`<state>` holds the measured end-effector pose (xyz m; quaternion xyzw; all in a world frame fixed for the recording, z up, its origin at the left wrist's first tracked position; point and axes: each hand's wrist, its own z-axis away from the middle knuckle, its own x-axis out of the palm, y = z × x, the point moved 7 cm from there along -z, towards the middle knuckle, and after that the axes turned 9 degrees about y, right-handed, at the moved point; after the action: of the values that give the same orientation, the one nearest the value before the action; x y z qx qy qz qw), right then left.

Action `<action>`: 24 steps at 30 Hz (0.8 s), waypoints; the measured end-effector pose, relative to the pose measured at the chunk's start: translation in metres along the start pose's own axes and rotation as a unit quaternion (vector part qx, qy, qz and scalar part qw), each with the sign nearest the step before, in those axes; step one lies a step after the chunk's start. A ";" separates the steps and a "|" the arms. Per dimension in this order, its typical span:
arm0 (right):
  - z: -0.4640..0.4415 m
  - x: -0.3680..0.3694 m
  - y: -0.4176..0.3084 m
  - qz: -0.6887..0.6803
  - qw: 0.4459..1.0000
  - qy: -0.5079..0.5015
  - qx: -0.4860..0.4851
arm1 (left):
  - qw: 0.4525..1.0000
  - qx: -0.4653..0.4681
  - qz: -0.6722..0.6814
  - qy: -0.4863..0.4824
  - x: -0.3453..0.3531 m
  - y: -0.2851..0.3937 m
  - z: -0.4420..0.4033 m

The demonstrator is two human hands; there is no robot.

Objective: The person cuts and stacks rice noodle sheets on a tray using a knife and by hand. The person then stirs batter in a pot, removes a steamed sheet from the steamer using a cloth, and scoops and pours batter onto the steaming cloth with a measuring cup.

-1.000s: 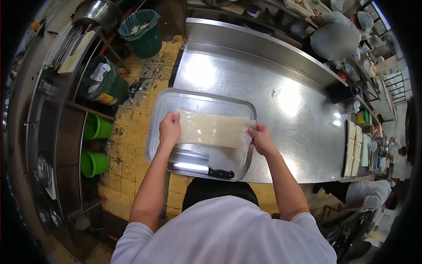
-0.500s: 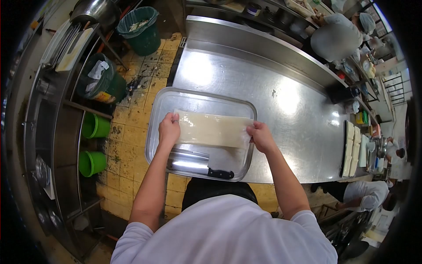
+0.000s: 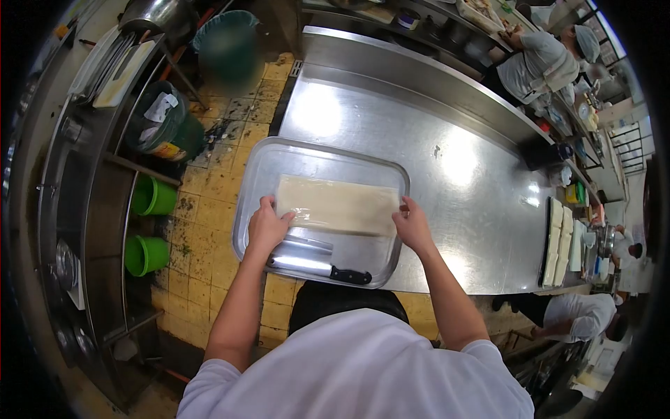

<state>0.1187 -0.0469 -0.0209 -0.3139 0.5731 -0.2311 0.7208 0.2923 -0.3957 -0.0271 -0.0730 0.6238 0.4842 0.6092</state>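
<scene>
A pale rectangular dough sheet (image 3: 338, 204) in clear plastic film lies in a shallow metal tray (image 3: 321, 149). My left hand (image 3: 268, 228) is closed at its near left corner, thumb on the film and fingers along the edge. At the right end, my right hand (image 3: 414, 225) pinches the edge between thumb and fingers. Below the sheet, close to my body, rests a wide-bladed knife (image 3: 301, 264) with a black handle, inside the same tray. The fingertips under the sheet are partly hidden.
The tray stands on a steel table (image 3: 363, 105) with a raised back edge. Several pale blocks (image 3: 557, 241) sit on a dark tray at the right. Green bins (image 3: 167, 129) and a shelf rack (image 3: 105, 230) stand left. Other people (image 3: 541, 66) work at right.
My left hand has slid down toward the sheet's near corner, and my right hand has shifted slightly down. The sheet stays in nearly the same place, and the knife has not moved.
</scene>
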 end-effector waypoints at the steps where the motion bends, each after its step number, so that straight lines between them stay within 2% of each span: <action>1: 0.007 -0.007 -0.011 0.025 0.999 0.018 -0.022 | 1.000 0.005 0.002 0.001 0.000 -0.002 0.000; 5: 0.041 -0.015 -0.038 0.051 0.997 0.026 -0.054 | 0.996 -0.037 0.075 0.013 -0.014 -0.015 -0.002; 7: 0.059 -0.002 -0.030 0.034 0.998 -0.011 -0.058 | 0.995 -0.042 0.079 0.042 -0.026 -0.015 0.002; 10: 0.090 0.027 -0.031 0.026 0.991 -0.095 -0.088 | 0.997 -0.012 0.070 0.009 -0.030 -0.004 0.014; 11: 0.102 0.038 -0.034 0.026 0.986 -0.129 -0.101 | 0.999 0.026 0.044 0.002 -0.025 -0.001 0.021; 13: 0.124 0.056 -0.047 0.073 0.967 -0.165 -0.182 | 0.995 0.099 -0.007 -0.011 -0.012 0.002 0.037; 16: 0.148 0.080 -0.058 0.140 0.928 -0.199 -0.281 | 0.993 0.111 -0.048 -0.010 -0.008 -0.004 0.055; 19: 0.158 0.101 -0.054 0.197 0.899 -0.214 -0.328 | 0.997 0.056 -0.045 0.009 -0.024 -0.013 0.072; 24: 0.165 0.112 -0.057 0.244 0.867 -0.196 -0.388 | 0.998 0.020 -0.001 0.067 -0.050 -0.010 0.112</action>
<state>0.3073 -0.1330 -0.0323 -0.4573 0.5221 0.2596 0.6714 0.3890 -0.3482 0.0333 -0.0936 0.6726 0.4648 0.5681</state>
